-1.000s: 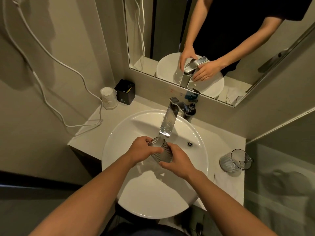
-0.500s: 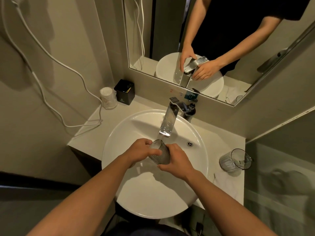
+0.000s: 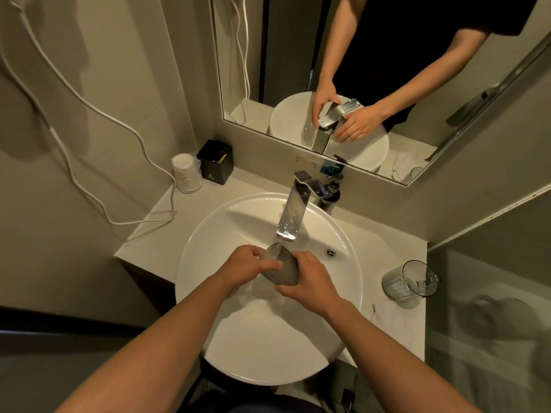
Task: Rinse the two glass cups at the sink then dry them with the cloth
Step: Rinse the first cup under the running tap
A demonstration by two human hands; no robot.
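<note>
Ribbed glass cup [image 3: 281,271] was gripped by both the left hand [image 3: 249,268] and right hand [image 3: 308,281] under the chrome faucet [image 3: 293,213], over the white basin [image 3: 208,242].

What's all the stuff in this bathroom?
round ceramic basin: one, white, on the counter.
metal faucet: one, silver, behind the basin.
ribbed glass cup: one, clear, under the faucet.
second glass cup: one, clear, counter right of basin.
cloth towel: one, white, counter beside second cup.
square box: one, black, back-left counter.
wrapped cup stack: one, white, beside box.
long cable: one, white, left wall.
wall mirror: one, silver-framed, above faucet.
left hand: one, gripping ribbed cup.
right hand: one, gripping ribbed cup.
</note>
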